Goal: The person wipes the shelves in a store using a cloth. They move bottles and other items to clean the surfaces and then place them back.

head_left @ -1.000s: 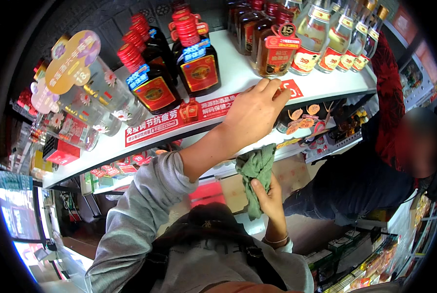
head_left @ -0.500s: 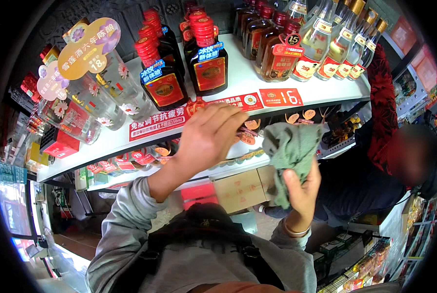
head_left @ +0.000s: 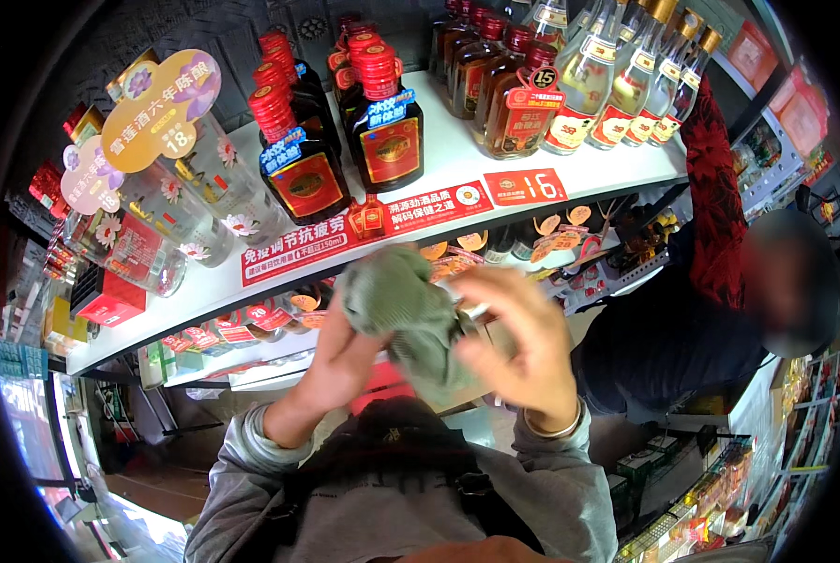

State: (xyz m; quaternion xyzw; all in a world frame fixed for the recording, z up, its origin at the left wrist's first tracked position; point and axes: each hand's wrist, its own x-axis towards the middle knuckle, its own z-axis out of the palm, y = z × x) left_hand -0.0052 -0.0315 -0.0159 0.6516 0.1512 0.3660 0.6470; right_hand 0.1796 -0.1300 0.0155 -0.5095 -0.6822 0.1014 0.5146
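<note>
A crumpled grey-green cloth (head_left: 406, 314) is in front of my chest, just short of the shelf's front edge. My left hand (head_left: 337, 366) grips it from the left side, with its fingers partly hidden behind the fabric. On the cloth's right side, my right hand (head_left: 528, 352) has its fingers apart and is a little blurred by motion; its thumb is close to the fabric. Beyond the hands, a red printed strip (head_left: 434, 208) lies along the front of the white shelf (head_left: 457, 145). Dark bottles with red caps (head_left: 387, 141) stand behind that strip.
Clear flower-patterned bottles (head_left: 237, 192) with cloud-shaped price signs (head_left: 162, 113) stand at left. Amber bottles (head_left: 523, 113) and clear gold-capped bottles (head_left: 584, 89) fill the far right. More bottles sit on a lower shelf (head_left: 260, 371). A person in dark clothing (head_left: 668, 328) is close on my right.
The cloth has moved left from my right hand into my left hand. My left hand has drawn back from the shelf edge; my right hand has loosened. The view has shifted slightly.
</note>
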